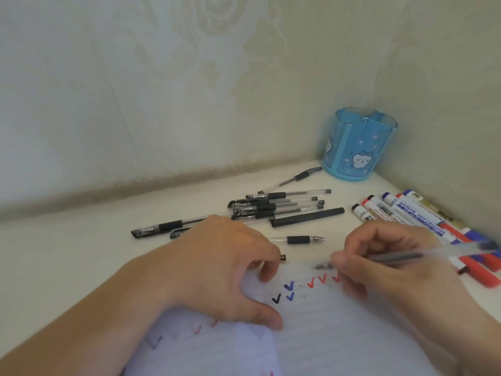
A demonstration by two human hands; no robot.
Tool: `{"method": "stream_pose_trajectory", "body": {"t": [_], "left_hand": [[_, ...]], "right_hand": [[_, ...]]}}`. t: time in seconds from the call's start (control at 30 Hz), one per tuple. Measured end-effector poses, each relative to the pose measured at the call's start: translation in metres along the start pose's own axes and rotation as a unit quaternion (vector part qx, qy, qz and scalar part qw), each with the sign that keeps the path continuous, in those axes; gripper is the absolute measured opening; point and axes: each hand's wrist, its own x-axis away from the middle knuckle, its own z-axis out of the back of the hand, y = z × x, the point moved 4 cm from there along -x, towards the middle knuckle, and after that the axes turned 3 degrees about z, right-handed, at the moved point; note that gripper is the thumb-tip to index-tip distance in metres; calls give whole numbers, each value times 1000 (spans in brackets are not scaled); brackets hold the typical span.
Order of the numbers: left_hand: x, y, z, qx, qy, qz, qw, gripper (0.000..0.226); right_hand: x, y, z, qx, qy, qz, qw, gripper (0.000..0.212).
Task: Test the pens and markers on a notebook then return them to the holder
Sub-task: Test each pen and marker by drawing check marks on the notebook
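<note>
The right hand (393,267) is pinching a clear pen (401,256) with its tip just over the top of the notebook (325,335), near some red, blue and black ticks. The left hand (217,267) is lying on the notebook with curled fingers, holding what looks like a small pen cap (282,257). More pens (265,207) and markers (406,213) are lying on the tabletop (81,253), and the blue holder (357,145) is standing in the far corner.

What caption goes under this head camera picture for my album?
Right hand tests a gel pen on the notebook; left hand steadies the page, blue holder waiting.
</note>
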Motion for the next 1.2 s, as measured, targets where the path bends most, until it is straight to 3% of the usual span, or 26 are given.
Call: {"method": "stream_pose_trajectory", "body": {"t": [0.13,0.3,0.93,1.07,1.13,1.2], "left_hand": [[-1,-2,0,21,-7,5,1000,54],[-1,-3,-2,32,-4,2,999,55],[-1,-2,-4,99,-15,3,995,53],[-2,-1,-8,125,-18,-7,992,41],[-5,-1,-9,146,19,-30,989,28],[-9,-2,-10,151,64,-49,985,29]], "right_hand": [[-1,11,-3,64,-7,12,998,22],[-1,15,-2,112,29,35,993,48],[-5,16,-7,181,10,44,982,35],[-5,14,-4,150,24,36,988,44],[-4,9,-2,81,43,18,996,42],[-4,5,0,19,40,14,999,45]]}}
